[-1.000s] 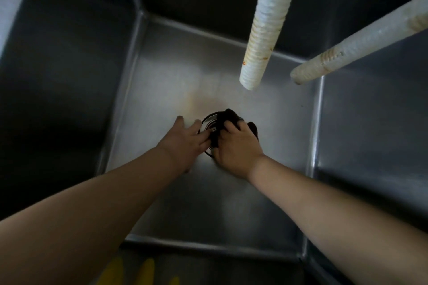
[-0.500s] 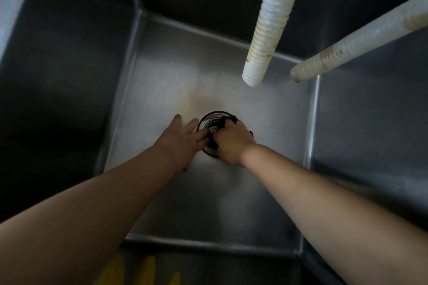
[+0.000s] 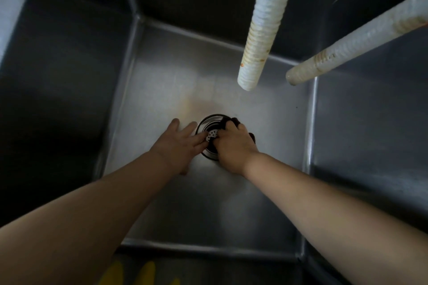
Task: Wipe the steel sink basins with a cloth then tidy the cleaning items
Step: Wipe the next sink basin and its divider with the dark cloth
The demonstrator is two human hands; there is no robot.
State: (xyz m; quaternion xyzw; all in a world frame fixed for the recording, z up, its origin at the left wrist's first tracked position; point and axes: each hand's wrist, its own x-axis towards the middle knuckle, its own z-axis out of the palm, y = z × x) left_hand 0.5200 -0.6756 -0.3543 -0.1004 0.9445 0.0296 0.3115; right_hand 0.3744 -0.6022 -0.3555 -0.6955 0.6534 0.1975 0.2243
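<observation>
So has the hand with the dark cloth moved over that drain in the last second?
Yes. The right hand with the dark cloth has slid toward the near right rim of the drain, uncovering the perforated strainer centre it hid earlier.

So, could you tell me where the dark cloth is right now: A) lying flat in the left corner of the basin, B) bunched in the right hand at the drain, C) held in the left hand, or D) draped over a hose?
B: the right hand grips the dark cloth at the drain, while the left hand rests open beside it.
</observation>
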